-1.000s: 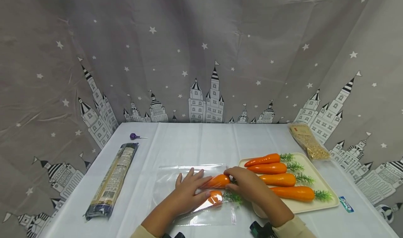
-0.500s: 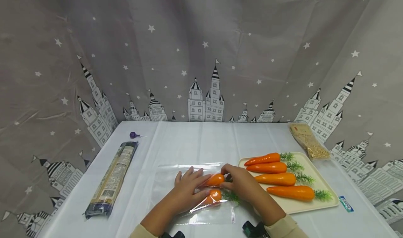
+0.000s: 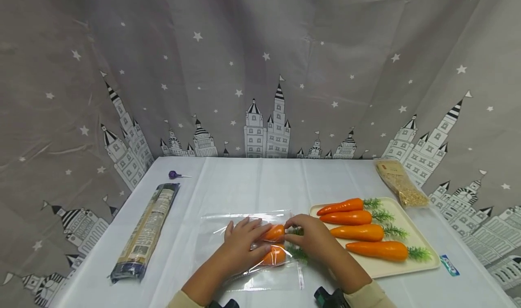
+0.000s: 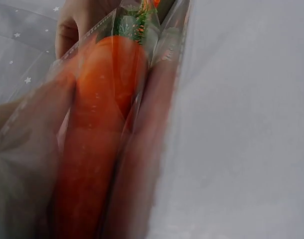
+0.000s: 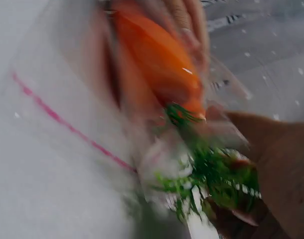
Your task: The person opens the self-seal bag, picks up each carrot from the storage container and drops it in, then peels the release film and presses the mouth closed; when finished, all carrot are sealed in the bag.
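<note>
Purple lollipop (image 3: 172,175) beyond a long packet (image 3: 144,233)

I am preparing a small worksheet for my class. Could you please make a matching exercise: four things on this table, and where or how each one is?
1. lollipop
2. clear plastic bag
3. cream tray
4. packet of grains

A. bears four carrots
B. at the back right of the table
C. just beyond the long packet
D. touched by the person's left hand

Pairs: 1-C, 2-D, 3-A, 4-B

Bag (image 3: 281,281) left of tray (image 3: 403,268)
</note>
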The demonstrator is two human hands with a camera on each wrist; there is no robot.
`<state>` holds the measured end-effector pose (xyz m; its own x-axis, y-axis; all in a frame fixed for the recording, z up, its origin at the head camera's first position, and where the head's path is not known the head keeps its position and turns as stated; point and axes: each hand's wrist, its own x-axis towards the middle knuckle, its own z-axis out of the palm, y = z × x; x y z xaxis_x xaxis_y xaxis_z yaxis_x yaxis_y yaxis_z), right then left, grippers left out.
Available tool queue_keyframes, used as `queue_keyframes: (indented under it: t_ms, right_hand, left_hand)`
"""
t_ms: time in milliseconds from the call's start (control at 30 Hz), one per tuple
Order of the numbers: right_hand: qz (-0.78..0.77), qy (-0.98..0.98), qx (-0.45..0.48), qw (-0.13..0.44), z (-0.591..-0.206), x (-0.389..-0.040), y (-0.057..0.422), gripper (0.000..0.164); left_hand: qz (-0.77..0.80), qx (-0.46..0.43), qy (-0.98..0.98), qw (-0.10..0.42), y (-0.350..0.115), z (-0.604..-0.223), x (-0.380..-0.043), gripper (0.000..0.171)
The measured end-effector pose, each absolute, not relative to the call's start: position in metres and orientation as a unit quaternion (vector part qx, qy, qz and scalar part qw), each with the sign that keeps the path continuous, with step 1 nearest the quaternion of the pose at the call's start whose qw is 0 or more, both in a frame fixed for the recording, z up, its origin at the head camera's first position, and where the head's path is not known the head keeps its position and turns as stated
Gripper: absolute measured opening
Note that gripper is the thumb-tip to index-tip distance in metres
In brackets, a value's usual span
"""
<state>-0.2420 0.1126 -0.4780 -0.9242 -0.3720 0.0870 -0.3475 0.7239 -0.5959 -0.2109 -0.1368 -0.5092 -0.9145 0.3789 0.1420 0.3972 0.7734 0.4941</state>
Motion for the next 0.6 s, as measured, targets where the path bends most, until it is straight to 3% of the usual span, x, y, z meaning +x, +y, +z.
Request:
queue_keyframes:
  t_ms: [200, 333, 433, 600]
  right_hand:
    - [-0.364, 0.915, -0.17, -0.033, -0.465, -0.236, 0.129, 0.016]
    - [-0.388, 0.903, -0.182, -0.034, -0.451, -0.23, 0.137, 0.008]
    - [-0.398, 0.888, -0.231, 0.017, -0.442, -0.224, 0.14, 0.006]
    - [-0.405, 0.823, -0.341, 0.207, -0.439, -0.218, 0.137, 0.013]
  left_hand:
    - [-0.265, -0.193, -0.945, 0.018, -0.133, -0.511, -0.212, 0.058]
    - [-0.266, -0.185, -0.946, 0.015, -0.133, -0.511, -0.212, 0.058]
    - [-0.266, -0.181, -0.947, 0.017, -0.134, -0.511, -0.211, 0.058]
    - [-0.268, -0.174, -0.947, 0.024, -0.136, -0.51, -0.211, 0.057]
